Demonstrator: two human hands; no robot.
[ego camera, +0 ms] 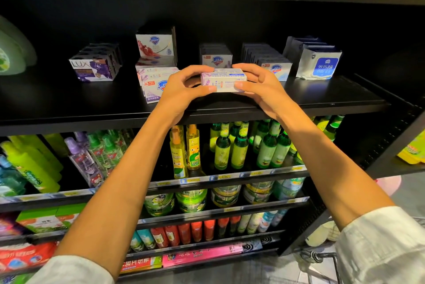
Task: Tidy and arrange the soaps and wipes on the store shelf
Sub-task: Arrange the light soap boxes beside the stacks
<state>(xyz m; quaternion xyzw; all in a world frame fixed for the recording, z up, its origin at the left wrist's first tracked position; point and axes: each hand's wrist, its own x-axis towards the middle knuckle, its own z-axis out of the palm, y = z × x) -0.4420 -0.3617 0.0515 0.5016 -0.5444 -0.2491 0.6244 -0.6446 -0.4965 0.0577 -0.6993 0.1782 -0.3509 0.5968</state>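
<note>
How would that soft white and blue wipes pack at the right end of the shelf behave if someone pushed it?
The wipes pack looks like a soft pouch with creased edges, so it would probably dent rather than slide stiffly. It stands upright, leaning on more packs behind, so a front push likely won't tip it. Its glossy film may be slippery.

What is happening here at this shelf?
A person is holding one lavender soap box with both hands, the left hand and right hand each gripping one end, above the front of the black shelf. More soap boxes and a row of wipes packs stand behind.
</note>
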